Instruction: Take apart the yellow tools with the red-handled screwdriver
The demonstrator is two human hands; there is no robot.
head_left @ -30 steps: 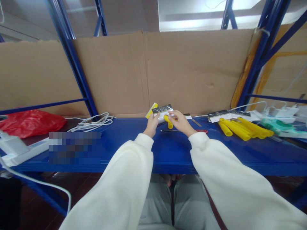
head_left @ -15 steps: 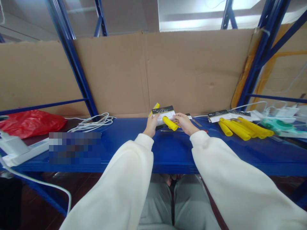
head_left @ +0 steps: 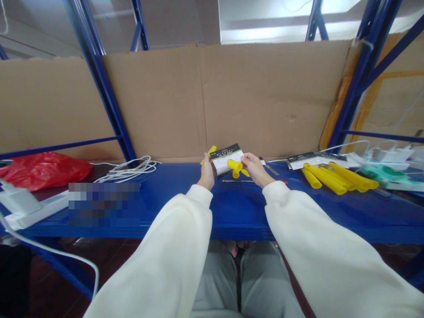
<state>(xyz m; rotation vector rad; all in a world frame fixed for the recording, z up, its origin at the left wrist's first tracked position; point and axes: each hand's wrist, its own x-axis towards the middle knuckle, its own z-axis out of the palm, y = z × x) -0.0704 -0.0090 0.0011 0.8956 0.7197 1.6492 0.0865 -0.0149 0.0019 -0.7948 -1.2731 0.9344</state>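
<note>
Between my two hands is a black-and-white printed card (head_left: 228, 158), tilted up above the blue shelf. My left hand (head_left: 207, 174) is closed on its left edge, and my right hand (head_left: 254, 168) pinches its right edge. A short yellow tube (head_left: 234, 165) sticks out from the card's face; how it is attached cannot be made out. More yellow pieces show just below it, partly hidden. Behind my left fingers another yellow piece (head_left: 213, 149) peeks out. Under my hands lies a thin rod-like tool (head_left: 236, 181) with a red end by my right wrist.
To the right, several yellow tubes (head_left: 331, 179) lie beside more printed cards (head_left: 301, 160). White chargers and cables (head_left: 394, 154) sit farther right. At left are a coiled white cable (head_left: 132, 170), a red plastic bag (head_left: 46, 170) and a power strip (head_left: 43, 212). Cardboard (head_left: 248, 97) stands behind.
The card has turned in my hands, its right side now higher. The yellow tube on it looks shorter and points more to the right. My left fingers have shifted up along the card's edge.
</note>
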